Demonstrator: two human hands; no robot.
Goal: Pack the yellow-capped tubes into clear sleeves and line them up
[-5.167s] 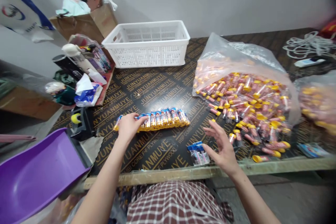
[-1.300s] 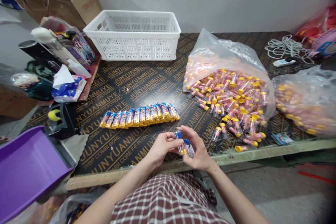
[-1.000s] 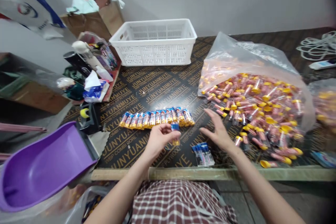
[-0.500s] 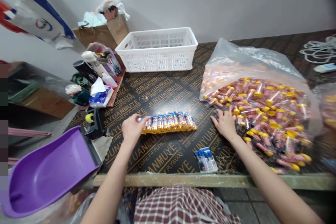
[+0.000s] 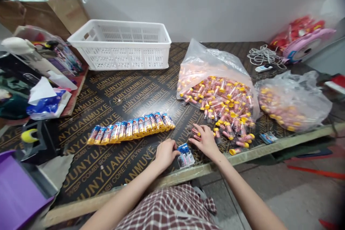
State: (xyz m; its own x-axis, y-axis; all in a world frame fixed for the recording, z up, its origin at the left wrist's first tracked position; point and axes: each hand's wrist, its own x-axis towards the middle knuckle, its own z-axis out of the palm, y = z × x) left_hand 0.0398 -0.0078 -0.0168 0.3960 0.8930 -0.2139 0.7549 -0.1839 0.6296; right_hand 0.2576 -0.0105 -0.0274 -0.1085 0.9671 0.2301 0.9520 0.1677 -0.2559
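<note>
My left hand (image 5: 165,153) has its fingers curled, with thumb and fingertips pinched at the left edge of some small clear plastic bags (image 5: 186,159) with blue tops, lying near the table's front edge. My right hand (image 5: 207,143) is spread over a few small pink tubes with yellow caps (image 5: 195,133); they lie between its thumb and fingers. Left of both hands, a row of packed tubes (image 5: 130,129) in blue-topped bags lies overlapped on the table. Beyond my right hand, many loose pink tubes (image 5: 229,97) spill from a large clear bag (image 5: 199,57).
A white plastic basket (image 5: 121,55) stands by the wall. A second bag of tubes (image 5: 285,104) lies at right, near a white cable (image 5: 265,55) and a pink fan (image 5: 307,45). A tape dispenser (image 5: 35,147), tissue pack (image 5: 48,102) and purple dustpan (image 5: 18,194) are at left.
My left hand has left the row of packed tubes and moved right to the small bags. My right hand now sits over a few tubes beside the pile. The view has turned right.
</note>
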